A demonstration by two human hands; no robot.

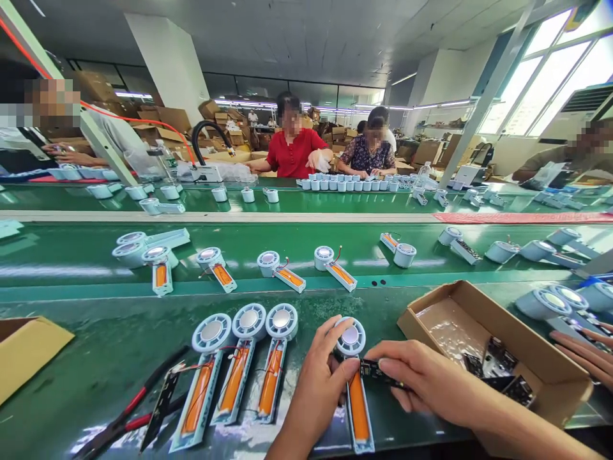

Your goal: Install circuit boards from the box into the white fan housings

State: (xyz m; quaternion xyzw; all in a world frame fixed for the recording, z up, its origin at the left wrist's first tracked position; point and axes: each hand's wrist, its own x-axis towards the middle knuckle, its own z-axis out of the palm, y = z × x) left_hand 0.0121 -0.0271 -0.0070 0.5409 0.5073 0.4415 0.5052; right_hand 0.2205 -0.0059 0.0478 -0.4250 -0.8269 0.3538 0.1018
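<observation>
In front of me lies a light blue handheld fan (360, 409), its round head away from me and an orange battery in its open handle. My left hand (316, 377) is closed round the upper part of this fan, fingers by the head and thumb at the end of a black circuit board (371, 368). The board is pinched in my right hand (421, 377), held crosswise over the handle. Any wire between the fingers is hidden. Left of my hands, several similar fans (231, 383) lie in a row. Another black circuit board (161, 402) rests on red-handled pliers (129, 409).
A cardboard box (550, 358) with black boards stands on the right, near a co-worker's hand (584, 351). Another cardboard box (31, 354) is at left. Beyond, fan units (290, 278) lie along the green conveyor belt (239, 233). Co-workers (297, 150) sit across it.
</observation>
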